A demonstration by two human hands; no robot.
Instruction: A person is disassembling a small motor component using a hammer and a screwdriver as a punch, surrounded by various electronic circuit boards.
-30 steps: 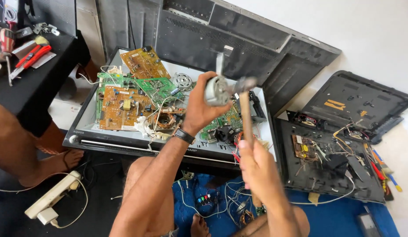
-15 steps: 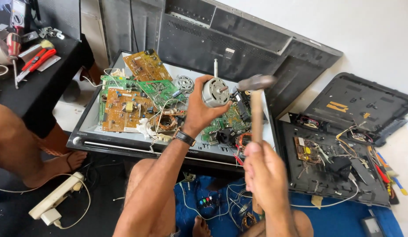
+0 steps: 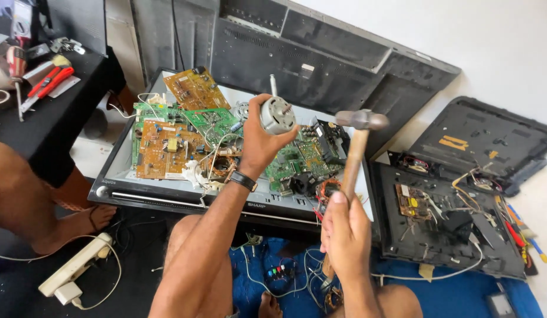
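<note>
The left hand (image 3: 256,141) is gripping a small silvery cylindrical electric motor (image 3: 277,115) above the green circuit boards (image 3: 211,121), fingers wrapped tight around its casing. The right hand (image 3: 344,232) is clenching a wooden-handled steel hammer (image 3: 357,141) beside it. The motor looks dense, rigid and smooth, so it is probably best held around its body.

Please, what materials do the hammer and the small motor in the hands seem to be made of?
Hammer, in the right hand: dull grey head, likely steel; pale brown handle, probably wood. Small motor, in the left hand: silvery casing with a soft shine and a thin shaft, apparently metal.
</note>
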